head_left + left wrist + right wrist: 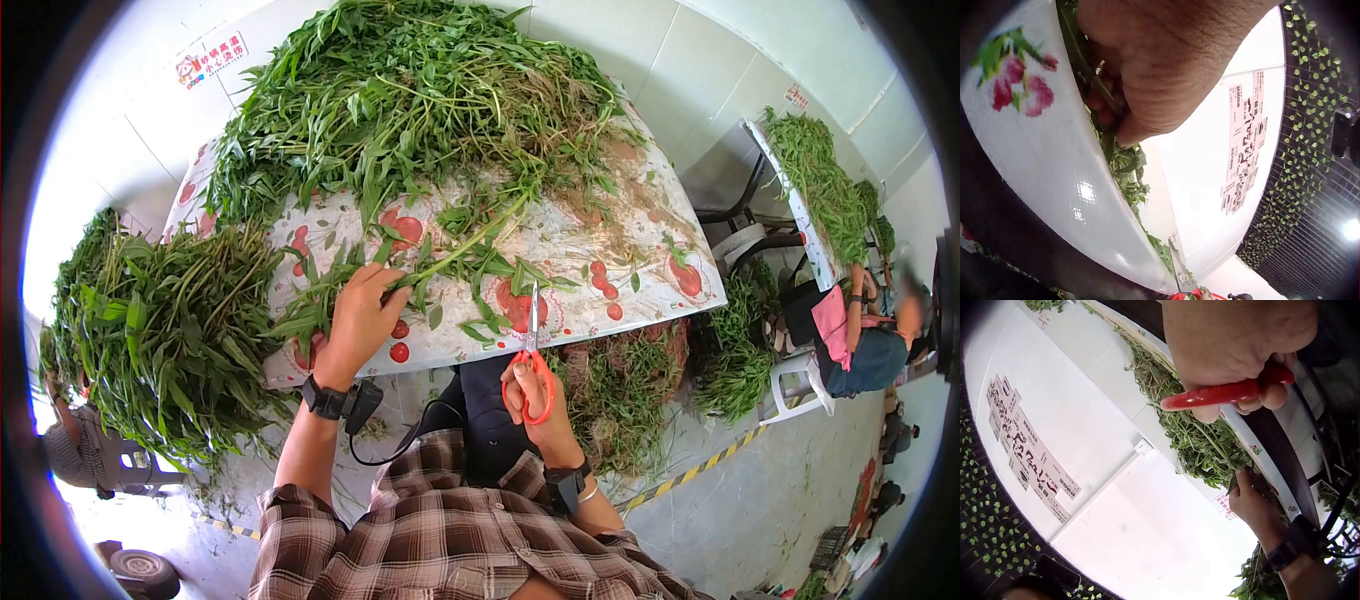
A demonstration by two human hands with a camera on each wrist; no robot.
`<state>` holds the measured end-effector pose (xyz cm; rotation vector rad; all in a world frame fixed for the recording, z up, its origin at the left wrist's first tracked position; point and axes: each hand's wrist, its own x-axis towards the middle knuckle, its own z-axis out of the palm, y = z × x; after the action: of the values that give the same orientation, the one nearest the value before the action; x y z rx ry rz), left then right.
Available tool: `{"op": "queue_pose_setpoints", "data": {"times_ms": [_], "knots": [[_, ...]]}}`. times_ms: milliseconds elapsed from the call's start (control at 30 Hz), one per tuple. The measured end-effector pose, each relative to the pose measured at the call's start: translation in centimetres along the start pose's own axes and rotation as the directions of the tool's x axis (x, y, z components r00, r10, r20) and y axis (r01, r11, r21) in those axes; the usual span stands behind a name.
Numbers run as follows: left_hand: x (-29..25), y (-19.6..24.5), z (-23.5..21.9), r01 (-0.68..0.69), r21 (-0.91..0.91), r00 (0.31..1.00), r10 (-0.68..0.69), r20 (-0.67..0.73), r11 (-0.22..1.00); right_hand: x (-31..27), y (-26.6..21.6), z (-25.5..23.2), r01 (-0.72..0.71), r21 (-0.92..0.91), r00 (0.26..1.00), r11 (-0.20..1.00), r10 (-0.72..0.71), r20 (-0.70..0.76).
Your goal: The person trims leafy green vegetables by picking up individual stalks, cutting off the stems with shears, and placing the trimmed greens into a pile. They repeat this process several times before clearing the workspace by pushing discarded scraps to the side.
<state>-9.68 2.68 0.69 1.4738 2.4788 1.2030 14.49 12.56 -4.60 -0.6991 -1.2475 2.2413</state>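
My left hand (365, 315) grips a leafy green stem (468, 243) at the near part of the table. The stem slants away to the right, toward the big heap; in the left wrist view the fingers curl around the stalk (1107, 95). My right hand (540, 410) holds scissors (534, 325) by their red handles (1229, 395), just past the table's front edge. Their blades point away from me over the cloth, to the right of the left hand and apart from the held stem. Loose leafy sprigs (490, 265) lie between the two hands.
A large heap of leafy stems (400, 110) covers the back of the flower-printed table (640, 290). Another pile (180, 320) stands at the left. Cut greens (620, 390) lie below the front edge. Other people sit at far left and right, beside a second table (795, 215).
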Motion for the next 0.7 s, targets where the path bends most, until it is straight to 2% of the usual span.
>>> {"op": "queue_pose_setpoints", "data": {"times_ms": [700], "knots": [[-0.12,-0.16,0.34,-0.035,0.043,0.999,0.035,-0.006,0.998,0.07,0.14,0.1,-0.003,-0.01,1.0,1.0,0.003,0.001]]}}
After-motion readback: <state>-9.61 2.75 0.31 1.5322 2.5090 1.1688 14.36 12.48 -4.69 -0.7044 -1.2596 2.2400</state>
